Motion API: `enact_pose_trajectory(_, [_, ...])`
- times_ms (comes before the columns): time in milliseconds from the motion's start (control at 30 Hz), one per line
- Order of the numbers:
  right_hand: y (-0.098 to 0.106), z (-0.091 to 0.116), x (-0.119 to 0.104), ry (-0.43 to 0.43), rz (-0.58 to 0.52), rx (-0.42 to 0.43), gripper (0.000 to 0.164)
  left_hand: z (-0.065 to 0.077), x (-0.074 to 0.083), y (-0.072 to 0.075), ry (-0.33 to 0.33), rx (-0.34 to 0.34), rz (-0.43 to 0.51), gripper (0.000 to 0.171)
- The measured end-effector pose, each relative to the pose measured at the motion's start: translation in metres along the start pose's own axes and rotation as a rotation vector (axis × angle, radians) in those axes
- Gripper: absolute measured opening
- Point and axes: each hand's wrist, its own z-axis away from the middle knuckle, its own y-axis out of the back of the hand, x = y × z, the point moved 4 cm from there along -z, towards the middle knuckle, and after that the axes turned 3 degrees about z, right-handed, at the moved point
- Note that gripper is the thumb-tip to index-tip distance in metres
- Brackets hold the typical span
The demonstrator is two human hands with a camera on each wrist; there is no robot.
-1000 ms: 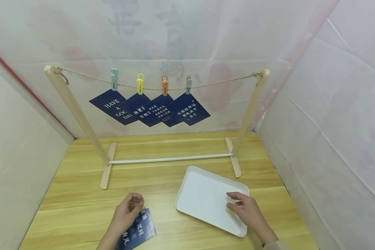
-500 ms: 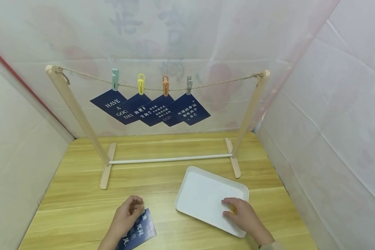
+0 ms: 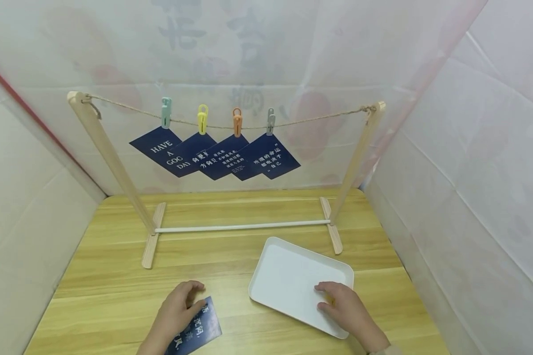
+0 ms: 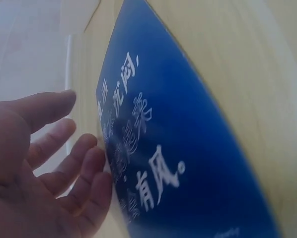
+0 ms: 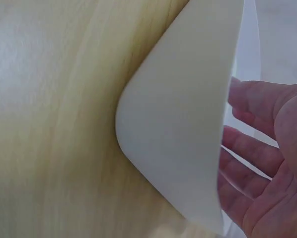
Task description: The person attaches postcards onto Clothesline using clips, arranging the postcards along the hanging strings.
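Note:
My left hand (image 3: 177, 308) is over a dark blue card (image 3: 204, 325) with white lettering, which lies on the table. Seen from the left wrist, its fingers are loosely bent beside the edge of the card (image 4: 188, 134), with nothing between them. My right hand (image 3: 348, 305) reaches down into a white tray (image 3: 288, 276), thumb and fingers apart. A bit of something yellow (image 3: 332, 300) shows between thumb and fingers, mostly covered by the hand. From the right wrist, the tray's side wall (image 5: 173, 114) hides the fingertips of that hand (image 5: 267, 163).
Behind the tray stands a wooden frame (image 3: 351, 172) with a white bottom bar (image 3: 244, 227). From its twine (image 3: 320, 116), several blue cards (image 3: 271, 155) hang overlapping under a teal clip (image 3: 166, 113), a yellow clip (image 3: 203, 120), an orange clip (image 3: 237, 122) and a grey clip (image 3: 271, 121).
My right hand has moved slightly left and down into the tray, and the yellow bit has come into sight. The left fingers have spread a little over the card.

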Motion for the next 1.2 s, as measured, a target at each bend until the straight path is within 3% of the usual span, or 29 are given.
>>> enact_pose_trajectory(100, [0.002, 0.001, -0.002, 0.007, 0.093, 0.001, 0.038, 0.003, 0.001, 0.004, -0.018, -0.018, -0.105, 0.043])
enact_pose_trajectory(267, [0.006, 0.003, -0.005, 0.017, 0.216, -0.016, 0.039, 0.007, 0.000, 0.008, -0.048, -0.063, -0.170, 0.066])
enact_pose_trajectory(467, [0.010, 0.004, -0.008, 0.015, 0.259, -0.037, 0.040, 0.008, -0.003, 0.008, -0.103, -0.043, -0.250, 0.070])
enact_pose_trajectory(867, [0.004, 0.001, -0.003, -0.007, 0.272, -0.053, 0.039, 0.002, -0.008, 0.008, -0.038, -0.078, -0.165, 0.067])
enact_pose_trajectory(1200, [0.002, -0.001, -0.002, 0.000, 0.254, -0.044, 0.038, 0.000, -0.011, 0.011, 0.002, -0.035, -0.128, 0.055])
